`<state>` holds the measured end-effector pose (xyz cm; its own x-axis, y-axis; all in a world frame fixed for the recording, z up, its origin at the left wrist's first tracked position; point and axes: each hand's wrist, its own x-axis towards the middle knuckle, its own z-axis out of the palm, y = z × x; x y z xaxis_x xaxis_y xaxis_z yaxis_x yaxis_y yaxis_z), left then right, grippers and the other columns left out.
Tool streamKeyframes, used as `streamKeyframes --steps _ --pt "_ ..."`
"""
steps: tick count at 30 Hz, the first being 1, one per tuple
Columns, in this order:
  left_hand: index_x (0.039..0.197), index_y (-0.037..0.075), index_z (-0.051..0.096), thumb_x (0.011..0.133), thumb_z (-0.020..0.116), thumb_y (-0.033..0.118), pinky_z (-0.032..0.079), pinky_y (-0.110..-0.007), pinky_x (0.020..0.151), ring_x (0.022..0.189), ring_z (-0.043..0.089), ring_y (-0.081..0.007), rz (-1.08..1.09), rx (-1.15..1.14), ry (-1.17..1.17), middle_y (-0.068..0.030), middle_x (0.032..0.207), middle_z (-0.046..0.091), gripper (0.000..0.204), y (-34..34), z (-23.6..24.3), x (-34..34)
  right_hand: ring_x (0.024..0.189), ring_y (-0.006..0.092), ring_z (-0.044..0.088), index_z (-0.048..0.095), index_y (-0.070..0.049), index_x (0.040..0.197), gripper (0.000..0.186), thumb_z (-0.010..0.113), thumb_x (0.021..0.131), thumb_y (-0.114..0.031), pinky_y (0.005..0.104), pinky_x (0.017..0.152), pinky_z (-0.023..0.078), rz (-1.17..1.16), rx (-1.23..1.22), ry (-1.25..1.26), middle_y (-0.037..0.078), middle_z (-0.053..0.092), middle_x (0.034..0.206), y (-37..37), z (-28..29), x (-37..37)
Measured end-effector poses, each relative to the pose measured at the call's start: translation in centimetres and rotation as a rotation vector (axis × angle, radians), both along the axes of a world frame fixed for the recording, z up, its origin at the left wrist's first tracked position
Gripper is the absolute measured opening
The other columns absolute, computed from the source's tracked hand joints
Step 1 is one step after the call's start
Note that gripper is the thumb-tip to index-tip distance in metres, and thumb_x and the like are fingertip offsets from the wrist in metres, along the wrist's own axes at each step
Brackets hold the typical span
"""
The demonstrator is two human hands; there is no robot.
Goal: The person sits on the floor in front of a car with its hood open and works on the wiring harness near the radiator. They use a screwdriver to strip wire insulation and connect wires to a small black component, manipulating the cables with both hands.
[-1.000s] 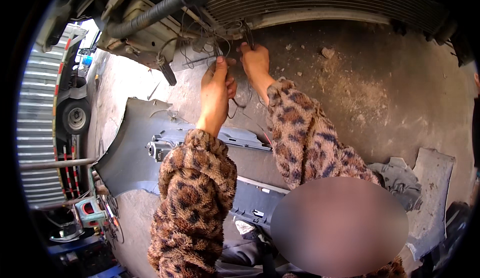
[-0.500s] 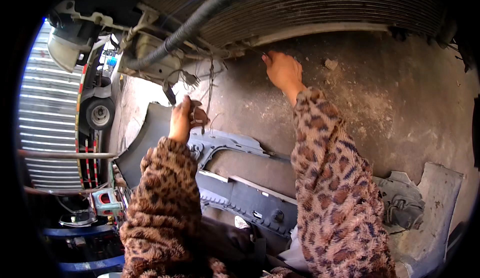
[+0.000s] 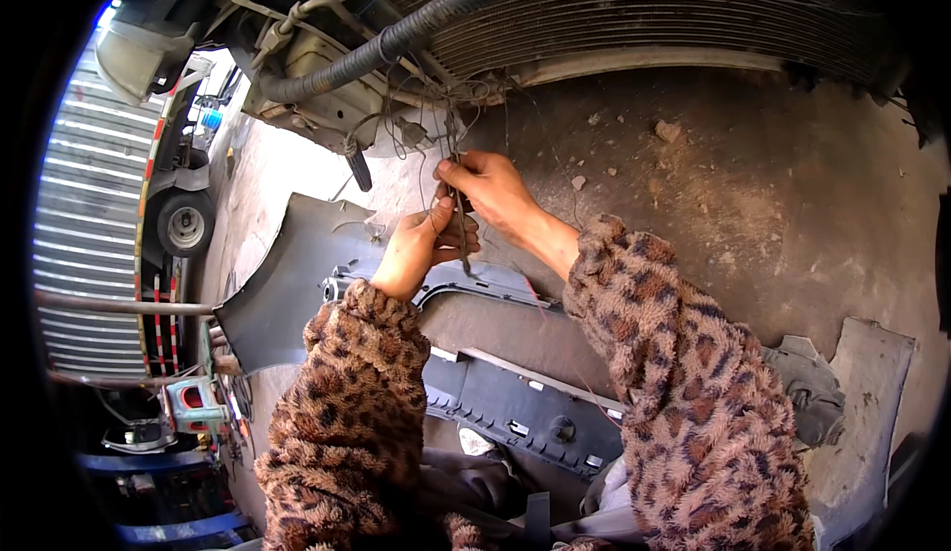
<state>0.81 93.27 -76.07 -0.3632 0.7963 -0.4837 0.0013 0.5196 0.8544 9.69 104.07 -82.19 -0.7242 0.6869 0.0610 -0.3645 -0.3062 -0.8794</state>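
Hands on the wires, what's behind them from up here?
Behind the left hand and right hand, the floor and a long grey part show around their edges. Whatever lies directly behind is covered, as is the stretch of wires inside their grip.

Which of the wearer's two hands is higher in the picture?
The right hand, its fingertips on the wires, closer to the ribbed hose; the left hand sits just below it in view.
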Motion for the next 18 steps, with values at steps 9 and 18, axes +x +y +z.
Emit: streamKeyframes --steps 9,18 --pt "0.094 -0.005 0.064 0.090 0.043 0.028 0.048 -0.030 0.073 0.082 0.061 -0.0189 -0.453 -0.008 0.346 -0.0109 0.089 0.066 0.039 2.8 0.7 -1.1 0.061 0.0086 0.052 0.060 0.002 0.093 0.027 0.052 0.094 -0.024 0.0241 0.050 0.044 0.019 -0.130 -0.061 0.006 0.062 0.077 1.2 0.6 4.2" --pt "0.071 -0.003 0.065 0.084 0.044 0.029 0.048 -0.030 0.059 0.056 0.061 -0.0166 0.053 -0.013 0.802 -0.0117 0.062 0.063 0.040 0.7 -0.1 -10.0 0.041 0.0061 0.033 0.058 -0.001 0.100 0.031 0.043 0.098 -0.029 0.0225 0.038 0.026 -0.009 -0.049 -0.291 0.006 0.059 0.063 0.1 1.7 6.0"
